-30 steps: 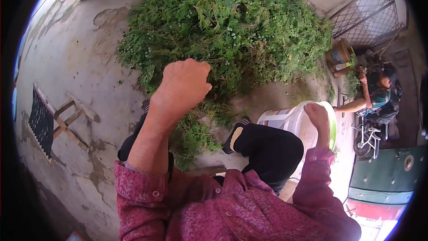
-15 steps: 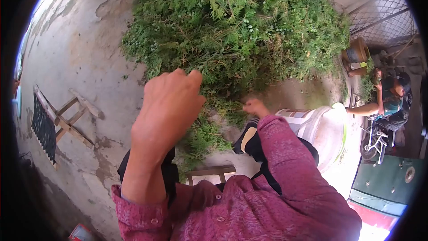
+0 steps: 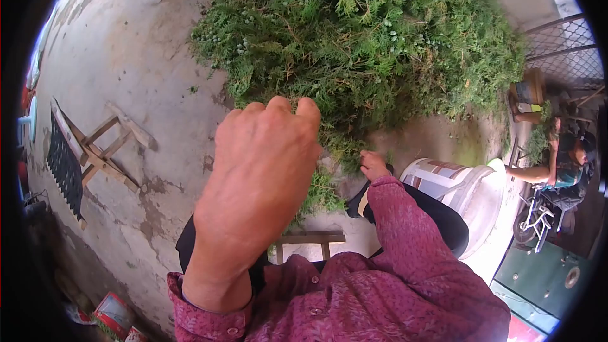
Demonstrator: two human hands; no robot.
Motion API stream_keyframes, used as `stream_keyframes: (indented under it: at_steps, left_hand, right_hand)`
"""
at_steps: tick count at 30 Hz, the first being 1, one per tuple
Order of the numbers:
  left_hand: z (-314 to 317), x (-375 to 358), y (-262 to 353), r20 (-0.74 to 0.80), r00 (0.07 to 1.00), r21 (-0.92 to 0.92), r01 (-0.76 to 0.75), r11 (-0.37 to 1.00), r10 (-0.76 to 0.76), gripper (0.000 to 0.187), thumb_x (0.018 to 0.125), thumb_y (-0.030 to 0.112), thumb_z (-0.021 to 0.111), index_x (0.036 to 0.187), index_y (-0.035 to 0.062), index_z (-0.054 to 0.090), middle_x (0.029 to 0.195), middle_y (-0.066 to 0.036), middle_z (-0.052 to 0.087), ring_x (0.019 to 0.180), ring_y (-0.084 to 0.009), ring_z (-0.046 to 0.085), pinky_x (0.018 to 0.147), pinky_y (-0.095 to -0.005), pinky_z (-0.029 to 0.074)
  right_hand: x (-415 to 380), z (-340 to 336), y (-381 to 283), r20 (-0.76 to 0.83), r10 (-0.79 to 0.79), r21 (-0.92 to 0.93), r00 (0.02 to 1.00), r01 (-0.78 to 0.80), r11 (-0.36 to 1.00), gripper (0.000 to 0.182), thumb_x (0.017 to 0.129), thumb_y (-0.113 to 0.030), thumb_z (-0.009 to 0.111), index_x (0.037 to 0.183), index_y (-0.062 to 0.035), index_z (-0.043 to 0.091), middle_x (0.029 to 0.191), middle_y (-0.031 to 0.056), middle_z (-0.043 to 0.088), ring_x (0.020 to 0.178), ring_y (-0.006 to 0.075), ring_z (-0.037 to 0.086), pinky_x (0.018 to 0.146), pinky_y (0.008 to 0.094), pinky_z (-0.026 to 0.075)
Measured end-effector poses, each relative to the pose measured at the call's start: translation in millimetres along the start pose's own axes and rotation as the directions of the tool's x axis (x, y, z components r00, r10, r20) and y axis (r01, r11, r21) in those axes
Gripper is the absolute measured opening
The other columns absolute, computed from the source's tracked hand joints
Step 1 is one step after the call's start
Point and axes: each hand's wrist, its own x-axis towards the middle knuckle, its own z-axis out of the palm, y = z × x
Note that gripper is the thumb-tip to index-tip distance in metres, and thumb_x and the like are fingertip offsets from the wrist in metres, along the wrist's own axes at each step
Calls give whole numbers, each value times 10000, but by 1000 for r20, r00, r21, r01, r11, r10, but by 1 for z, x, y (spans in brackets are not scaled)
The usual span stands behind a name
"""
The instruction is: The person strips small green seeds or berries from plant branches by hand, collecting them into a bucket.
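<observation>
Evergreen branch pile (image 3: 380, 44): far centre, on concrete floor (image 3: 152, 38) | left hand (image 3: 259, 171): near, curled, can't tell if pinching | right hand (image 3: 373, 163): at pile's near edge, pinch unclear | sprigs (image 3: 345, 152): likely light, springy; best held by woody ends

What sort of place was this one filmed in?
Probably a courtyard or household yard: a big heap of greenery lies on a worn, patchy floor, a stool stands off to one side, and a bucket sits near the greenery.
</observation>
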Motion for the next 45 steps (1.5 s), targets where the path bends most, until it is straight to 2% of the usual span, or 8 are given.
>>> stream_keyframes:
  at_steps: [11, 19, 22, 24, 32, 38, 41, 45]
  left_hand:
    - [9, -11, 6, -223, 964, -89, -168, 982, 145, 125, 711, 120, 600, 744, 20, 534, 697, -141, 569, 683, -298, 580, 608, -387, 435]
    - [0, -8, 3, -25, 996, -111, -87, 990, 85, 276, 736, 201, 623, 927, 38, 508, 847, -152, 573, 817, -333, 572, 691, -414, 461]
    - [4, -8, 2, -114, 986, -178, -144, 973, 125, 283, 739, 197, 612, 960, 52, 512, 902, -153, 564, 805, -343, 575, 690, -417, 467]
    - [5, -10, 6, -98, 982, -210, -178, 961, 160, 292, 741, 199, 605, 980, 60, 511, 925, -152, 558, 797, -345, 578, 682, -419, 470]
    - [2, -16, 11, 111, 966, -164, -214, 963, 234, 140, 749, 169, 549, 802, 67, 629, 723, -150, 614, 742, -323, 609, 640, -409, 484]
    - [-3, -19, 1, 4, 981, -87, -191, 978, 192, 116, 694, 65, 510, 698, 43, 624, 718, -171, 614, 729, -330, 609, 642, -401, 490]
    - [2, -16, -3, 4, 985, -52, -171, 984, 172, 116, 695, 61, 506, 702, 42, 621, 713, -173, 612, 729, -334, 607, 641, -409, 490]
    - [8, -16, -4, -115, 969, -39, -222, 974, 217, 101, 659, 100, 568, 660, 28, 639, 660, -169, 607, 638, -306, 621, 561, -373, 501]
  right_hand:
    - [-82, -4, -15, 51, -253, 509, 966, 192, 839, 234, 780, -315, 655, 757, -95, 579, 729, 43, 583, 674, 183, 562, 612, 345, 462]
    - [-159, 9, -61, 163, -362, 659, 918, 172, 732, 294, 811, -364, 608, 716, -90, 559, 690, 62, 562, 628, 185, 550, 575, 342, 463]
    - [-210, 26, -86, 407, -467, 611, 785, 146, 778, 331, 828, -378, 583, 692, -80, 537, 688, 61, 558, 650, 175, 564, 564, 319, 460]
    - [-252, 41, -103, 624, -577, 518, 527, 274, 811, 363, 839, -407, 551, 693, -74, 543, 708, 63, 573, 638, 170, 555, 543, 298, 441]
    - [-309, 63, -139, 652, -667, 464, 360, 507, 727, 381, 808, -418, 585, 831, -38, 571, 785, 53, 584, 674, 161, 551, 572, 285, 440]
    - [-300, 65, -112, 657, -584, 574, 477, 186, 797, 501, 764, -380, 650, 1081, -25, 491, 922, 48, 566, 819, 154, 549, 647, 327, 451]
    - [-276, 57, -96, 798, -554, 571, 236, -2, 821, 410, 776, -263, 660, 1079, -30, 512, 945, 62, 583, 830, 154, 572, 650, 338, 454]
    - [-287, 61, -98, 751, -538, 591, 382, -26, 806, 269, 799, -123, 619, 1042, -35, 545, 837, 67, 616, 718, 149, 599, 654, 336, 457]
